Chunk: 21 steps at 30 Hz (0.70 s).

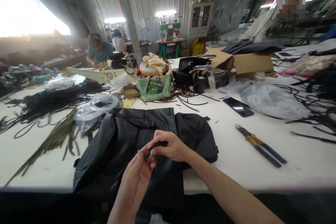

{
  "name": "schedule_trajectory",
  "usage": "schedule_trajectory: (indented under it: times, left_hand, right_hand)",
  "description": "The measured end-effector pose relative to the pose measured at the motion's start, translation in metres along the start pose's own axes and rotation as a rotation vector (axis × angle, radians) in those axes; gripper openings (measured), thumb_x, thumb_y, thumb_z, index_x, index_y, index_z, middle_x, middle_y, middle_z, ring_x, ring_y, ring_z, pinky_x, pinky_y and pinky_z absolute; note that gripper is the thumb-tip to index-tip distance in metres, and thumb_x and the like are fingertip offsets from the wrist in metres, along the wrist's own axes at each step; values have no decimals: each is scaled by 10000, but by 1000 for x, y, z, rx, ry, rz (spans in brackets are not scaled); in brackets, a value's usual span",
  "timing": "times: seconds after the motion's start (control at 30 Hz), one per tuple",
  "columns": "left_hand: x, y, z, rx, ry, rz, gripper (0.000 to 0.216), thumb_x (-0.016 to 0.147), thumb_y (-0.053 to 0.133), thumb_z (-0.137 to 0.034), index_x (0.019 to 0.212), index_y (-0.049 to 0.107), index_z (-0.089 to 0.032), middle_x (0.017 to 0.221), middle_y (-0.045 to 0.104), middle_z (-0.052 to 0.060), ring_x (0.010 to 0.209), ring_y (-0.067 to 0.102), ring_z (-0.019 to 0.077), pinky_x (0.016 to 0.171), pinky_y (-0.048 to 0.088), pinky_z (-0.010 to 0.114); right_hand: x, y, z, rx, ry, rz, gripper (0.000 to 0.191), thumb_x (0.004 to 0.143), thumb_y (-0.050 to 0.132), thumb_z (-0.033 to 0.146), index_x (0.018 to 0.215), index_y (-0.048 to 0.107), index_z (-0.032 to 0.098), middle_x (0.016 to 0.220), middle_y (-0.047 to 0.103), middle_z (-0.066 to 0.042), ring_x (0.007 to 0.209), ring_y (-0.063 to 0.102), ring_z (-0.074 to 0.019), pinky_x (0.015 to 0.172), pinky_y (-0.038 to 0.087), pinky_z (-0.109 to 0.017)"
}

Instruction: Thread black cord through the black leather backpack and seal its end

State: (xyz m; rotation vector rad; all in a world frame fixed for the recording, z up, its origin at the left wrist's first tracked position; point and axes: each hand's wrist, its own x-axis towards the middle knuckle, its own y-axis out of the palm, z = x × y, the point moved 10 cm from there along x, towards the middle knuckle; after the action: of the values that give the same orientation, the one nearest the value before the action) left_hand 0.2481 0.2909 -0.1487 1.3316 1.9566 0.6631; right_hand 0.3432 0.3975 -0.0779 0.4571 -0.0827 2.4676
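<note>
A black backpack (126, 133) lies spread on the white table (236, 178), hanging a little over the front edge. Just above it, my left hand (139, 171) and my right hand (169, 147) meet. Between their fingertips is a small, narrow black piece (149, 152), mostly covered by the fingers, so its exact kind does not show. Both hands are closed on it, the right pinching from above and the left from below. A black strap with a buckle (151, 125) rests on the backpack just beyond my hands.
Pliers-like cutters (259, 145) and a phone (238, 107) lie to the right. Black cords (57, 98), olive straps (56, 136) and a clear plastic bag (98, 106) are on the left. Behind stand a green box (154, 87) and black bags (193, 64). Other people work further back.
</note>
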Motion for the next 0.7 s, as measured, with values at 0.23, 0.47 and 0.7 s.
schedule_trajectory:
  times: [0.23, 0.47, 0.7]
  left_hand:
    - [-8, 2, 2, 61, -22, 8, 384, 926, 908, -420, 1146, 839, -113, 1058, 728, 115, 832, 646, 165, 682, 583, 266]
    - [-12, 8, -1, 87, 39, 6, 371, 960, 864, -461, 1102, 842, -119, 1036, 717, 106, 778, 599, 147, 669, 582, 267]
    - [-9, 3, 3, 75, 41, -10, 362, 945, 880, -453, 1087, 839, -123, 986, 711, 77, 723, 588, 122, 634, 570, 259]
  right_hand:
    - [-2, 1, -7, -2, -2, -7, 355, 881, 936, 527, 1059, 897, 221, 903, 636, -8, 766, 645, -136, 717, 541, -272]
    - [-2, 1, 1, -22, -44, -33, 325, 896, 924, 513, 1054, 903, 230, 839, 666, -6, 736, 648, -137, 704, 522, -272]
    - [-3, 3, 6, -74, -92, -13, 347, 897, 931, 474, 1151, 899, 239, 836, 677, -11, 736, 632, -137, 679, 485, -262]
